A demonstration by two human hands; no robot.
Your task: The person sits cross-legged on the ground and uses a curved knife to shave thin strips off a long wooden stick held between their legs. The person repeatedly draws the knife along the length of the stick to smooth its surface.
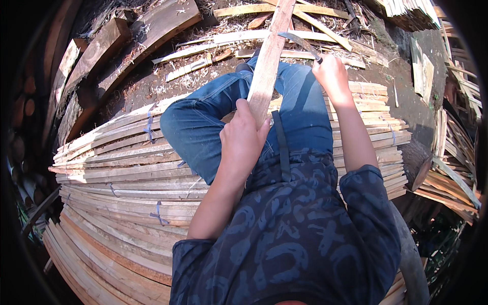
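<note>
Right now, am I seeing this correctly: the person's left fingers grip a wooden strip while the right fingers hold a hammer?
Not quite: the right fingers hold a curved blade, not a hammer, as the head view shows. The left fingers do grip a wooden strip.

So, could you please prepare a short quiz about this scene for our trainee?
1. True or false: the left grip holds the wooden board by the end farthest from the person.
2. The right grip holds: A) a hammer; B) a curved-bladed tool; C) a brush.
3. Complete: the ties on the stacked wooden strips are ___ in colour.

Key: 1. False, by the nearer end. 2. B. 3. Blue.
</note>
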